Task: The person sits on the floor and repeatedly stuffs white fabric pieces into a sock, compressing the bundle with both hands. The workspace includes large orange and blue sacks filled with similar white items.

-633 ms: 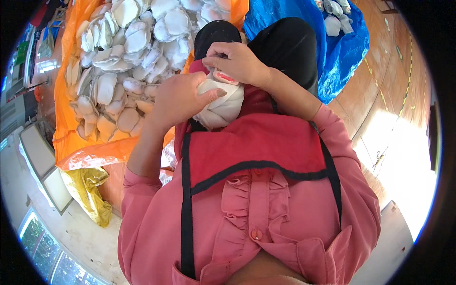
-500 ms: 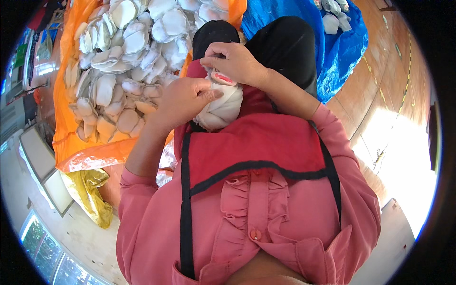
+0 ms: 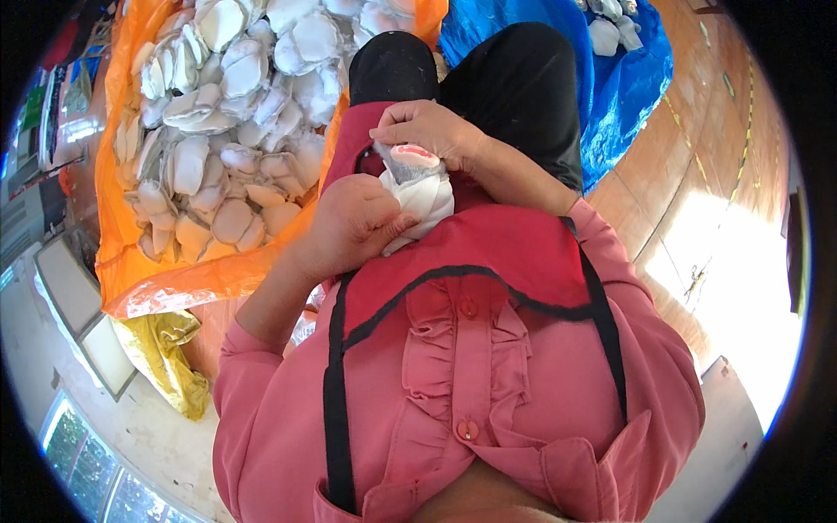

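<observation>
On my lap is a soft white fabric bundle [image 3: 425,202] with folded sides, a fuzzy grey patch, and a pale oval end with a red mark facing up. My left hand [image 3: 353,220] is closed on its left side, the thumb pressed against the white cloth. Above the bundle, my right hand [image 3: 433,132] is closed in a pinch, its fingertips at the upper left edge near a wisp of grey fluff. What exactly those fingertips hold is too small to make out. The palm side of the right hand is hidden.
Flat, rounded white padded pieces [image 3: 248,70] lie heaped on an orange plastic sheet [image 3: 113,235] at my left. A blue plastic sheet [image 3: 623,113] with several white bundles [image 3: 604,37] lies at the far right. Beside the orange sheet is a yellow sack [image 3: 170,366].
The bundle has tipped, its red-marked end now showing more fully. My left hand has moved lower and curled more around the side; my right hand has shifted slightly down.
</observation>
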Action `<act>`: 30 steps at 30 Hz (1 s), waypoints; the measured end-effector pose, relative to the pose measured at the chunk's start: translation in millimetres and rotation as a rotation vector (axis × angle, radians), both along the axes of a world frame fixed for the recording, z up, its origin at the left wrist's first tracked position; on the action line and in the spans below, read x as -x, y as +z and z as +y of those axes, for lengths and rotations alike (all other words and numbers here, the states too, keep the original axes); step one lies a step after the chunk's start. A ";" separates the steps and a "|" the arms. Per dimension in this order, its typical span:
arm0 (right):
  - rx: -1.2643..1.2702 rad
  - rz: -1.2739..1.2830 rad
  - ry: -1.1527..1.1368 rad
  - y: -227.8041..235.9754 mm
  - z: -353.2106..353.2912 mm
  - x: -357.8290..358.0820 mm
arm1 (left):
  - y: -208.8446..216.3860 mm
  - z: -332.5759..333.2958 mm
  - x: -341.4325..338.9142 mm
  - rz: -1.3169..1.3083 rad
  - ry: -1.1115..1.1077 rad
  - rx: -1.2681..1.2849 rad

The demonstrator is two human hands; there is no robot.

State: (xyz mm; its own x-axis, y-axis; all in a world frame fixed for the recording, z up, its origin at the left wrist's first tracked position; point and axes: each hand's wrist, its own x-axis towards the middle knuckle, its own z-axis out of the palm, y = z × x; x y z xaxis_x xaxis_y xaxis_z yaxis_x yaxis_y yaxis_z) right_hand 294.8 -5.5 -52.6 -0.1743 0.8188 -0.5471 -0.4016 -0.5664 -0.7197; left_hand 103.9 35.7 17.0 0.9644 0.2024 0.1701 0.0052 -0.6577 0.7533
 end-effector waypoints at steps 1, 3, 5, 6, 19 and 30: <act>-0.001 0.005 -0.003 -5.2 -1.6 2.4 | -1.0 -0.8 1.6 0.003 0.001 -0.012; 0.006 0.028 0.033 -9.5 -0.3 0.0 | -5.8 0.0 4.1 -0.009 0.031 0.020; -0.111 -0.027 0.054 -9.4 1.4 -4.0 | -14.3 2.8 7.0 -0.039 0.088 0.111; -0.167 -0.054 0.057 -9.1 0.2 -6.0 | -20.5 2.5 11.2 -0.008 0.173 0.239; -0.553 -0.104 0.352 0.5 -15.8 -33.0 | -69.6 -9.1 39.7 -0.157 0.712 0.874; -0.662 -0.186 0.293 6.4 -5.4 -36.3 | -54.8 -4.5 18.5 -0.328 0.639 1.101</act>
State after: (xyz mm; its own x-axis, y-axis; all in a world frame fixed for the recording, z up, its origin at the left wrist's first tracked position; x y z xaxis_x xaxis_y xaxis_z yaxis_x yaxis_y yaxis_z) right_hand 331.1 -10.9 -46.2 -0.3883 0.9215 0.0024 -0.1390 -0.0560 -0.9887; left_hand 85.4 31.2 -37.7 0.5928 0.7872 -0.1697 -0.2003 0.3483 0.9157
